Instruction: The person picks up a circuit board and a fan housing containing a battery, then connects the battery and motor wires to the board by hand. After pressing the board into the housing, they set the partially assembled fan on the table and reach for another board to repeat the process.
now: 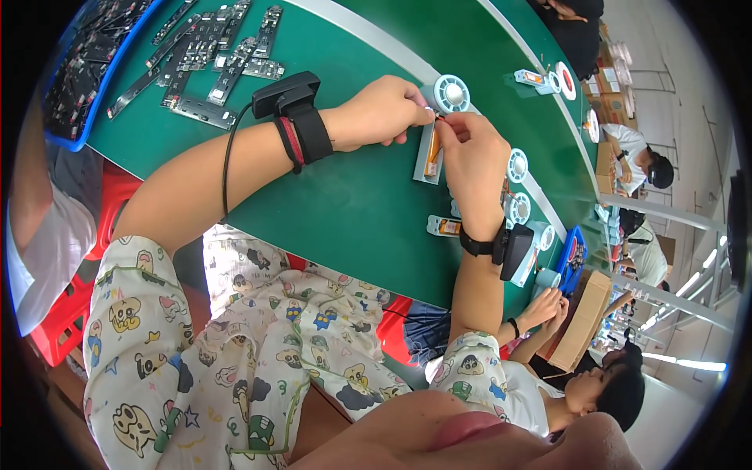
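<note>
My left hand [382, 111] and my right hand [472, 150] meet over a small handheld fan body [430, 153], a pale grey handle with an orange part inside and a round white fan head [452, 92] at its far end. Both hands pinch thin wires at the top of the handle. Each wrist wears a black strap with a small black device. The fan lies on the green table [352, 204].
Several dark circuit boards [205, 59] lie at the far left beside a blue tray [78, 78]. More fan parts [517, 205] and a blue bin [572, 262] sit to the right. Another person's hands [547, 307] work nearby at the right.
</note>
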`<action>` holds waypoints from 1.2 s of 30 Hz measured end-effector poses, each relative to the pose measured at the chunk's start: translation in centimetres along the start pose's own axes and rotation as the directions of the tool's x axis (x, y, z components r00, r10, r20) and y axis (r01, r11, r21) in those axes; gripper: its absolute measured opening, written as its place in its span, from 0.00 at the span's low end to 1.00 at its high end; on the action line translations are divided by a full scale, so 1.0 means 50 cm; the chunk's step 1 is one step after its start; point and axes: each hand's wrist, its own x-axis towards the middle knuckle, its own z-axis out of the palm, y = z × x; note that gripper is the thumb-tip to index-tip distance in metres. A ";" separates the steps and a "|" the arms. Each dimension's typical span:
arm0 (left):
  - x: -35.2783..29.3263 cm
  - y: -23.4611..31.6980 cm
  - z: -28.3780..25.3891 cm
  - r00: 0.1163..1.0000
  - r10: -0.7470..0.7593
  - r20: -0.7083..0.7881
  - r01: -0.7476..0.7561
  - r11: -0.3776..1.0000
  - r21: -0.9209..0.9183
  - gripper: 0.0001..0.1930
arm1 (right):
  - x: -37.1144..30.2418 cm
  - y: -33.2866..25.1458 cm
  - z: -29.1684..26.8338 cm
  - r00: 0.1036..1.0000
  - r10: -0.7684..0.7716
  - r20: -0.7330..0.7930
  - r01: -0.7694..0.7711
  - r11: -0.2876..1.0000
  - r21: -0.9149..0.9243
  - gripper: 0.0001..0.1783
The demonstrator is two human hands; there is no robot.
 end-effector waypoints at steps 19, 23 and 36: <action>0.003 -0.001 -0.002 0.998 -0.040 0.054 0.042 0.999 -0.030 0.13 | -0.027 -0.045 -0.025 0.978 0.007 0.209 0.069 0.933 -0.355 0.13; -0.007 0.034 -0.025 0.996 -0.018 0.082 0.018 1.000 0.001 0.13 | -0.015 -0.044 -0.039 0.967 -0.026 0.253 0.117 0.929 -0.352 0.13; -0.006 0.019 -0.019 0.993 -0.071 0.090 0.090 0.968 -0.234 0.16 | -0.013 -0.017 0.000 0.997 -0.075 0.025 0.079 0.972 -0.220 0.10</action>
